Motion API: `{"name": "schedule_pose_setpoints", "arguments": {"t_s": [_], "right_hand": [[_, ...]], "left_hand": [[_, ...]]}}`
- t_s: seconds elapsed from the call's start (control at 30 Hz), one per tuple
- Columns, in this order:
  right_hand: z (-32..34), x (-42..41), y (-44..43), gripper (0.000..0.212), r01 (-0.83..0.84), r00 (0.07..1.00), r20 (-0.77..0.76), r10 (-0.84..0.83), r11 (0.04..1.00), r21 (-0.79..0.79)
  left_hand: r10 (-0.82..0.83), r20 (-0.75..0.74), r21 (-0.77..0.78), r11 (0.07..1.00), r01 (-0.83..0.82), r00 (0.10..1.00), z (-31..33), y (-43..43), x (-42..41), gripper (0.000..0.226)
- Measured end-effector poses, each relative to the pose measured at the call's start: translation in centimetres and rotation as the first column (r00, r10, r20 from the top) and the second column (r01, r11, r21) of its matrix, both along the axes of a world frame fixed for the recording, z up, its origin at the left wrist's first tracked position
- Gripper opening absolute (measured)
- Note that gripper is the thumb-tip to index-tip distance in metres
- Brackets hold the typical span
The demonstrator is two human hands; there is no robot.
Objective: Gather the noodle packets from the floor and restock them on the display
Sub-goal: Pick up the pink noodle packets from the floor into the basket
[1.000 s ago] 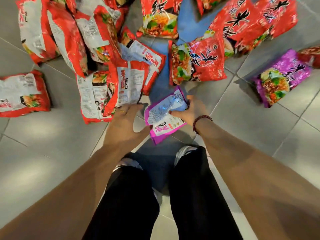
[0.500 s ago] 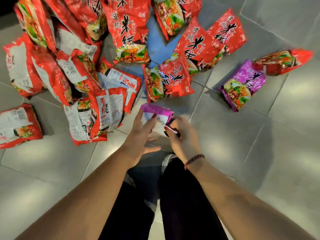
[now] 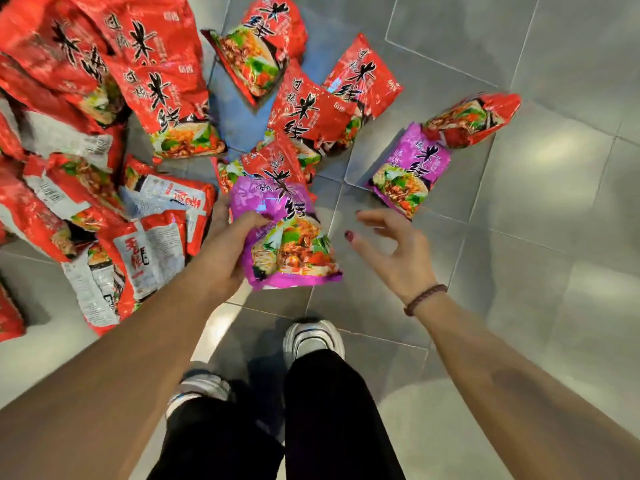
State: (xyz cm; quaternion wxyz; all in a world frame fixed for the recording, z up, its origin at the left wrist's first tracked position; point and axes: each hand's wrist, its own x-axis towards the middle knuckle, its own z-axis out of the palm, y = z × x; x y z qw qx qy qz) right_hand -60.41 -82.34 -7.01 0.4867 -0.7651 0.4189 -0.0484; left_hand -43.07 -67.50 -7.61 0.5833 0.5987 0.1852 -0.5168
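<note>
A purple noodle packet is gripped along its left edge by the left hand, thumb curled over its front, above the tiled floor. The right hand is held spread and empty just beside it. A second purple packet lies on the floor beyond, touching a red packet.
</note>
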Motion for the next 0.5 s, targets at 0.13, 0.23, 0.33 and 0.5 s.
{"name": "schedule_pose_setpoints", "arguments": {"t_s": [0.13, 0.23, 0.33, 0.5], "right_hand": [[-6.6, 0.0, -6.2, 0.050, 0.453, 0.853, -0.267, -0.448, 0.890, -0.047], [-11.1, 0.8, -9.2, 0.087, 0.538, 0.788, -0.305, -0.535, 0.839, -0.082], [-14.3, 1.8, -10.6, 0.098, 0.533, 0.801, -0.299, -0.519, 0.846, -0.039], [-15.8, 2.7, -9.8, 0.112, 0.406, 0.836, -0.374, -0.402, 0.911, -0.071]], "left_hand": [[0.045, 0.019, -0.130, 0.991, -0.042, 0.999, -2.4, -0.2, -0.1, 0.049], [0.033, 0.038, -0.193, 0.981, -0.025, 0.999, -4.9, -0.2, 0.0, 0.044], [0.001, 0.055, -0.202, 0.979, 0.010, 0.998, -7.0, 0.5, 0.5, 0.061], [-0.108, 0.107, -0.136, 0.983, 0.122, 0.988, -7.8, 0.9, 1.5, 0.056]]}}
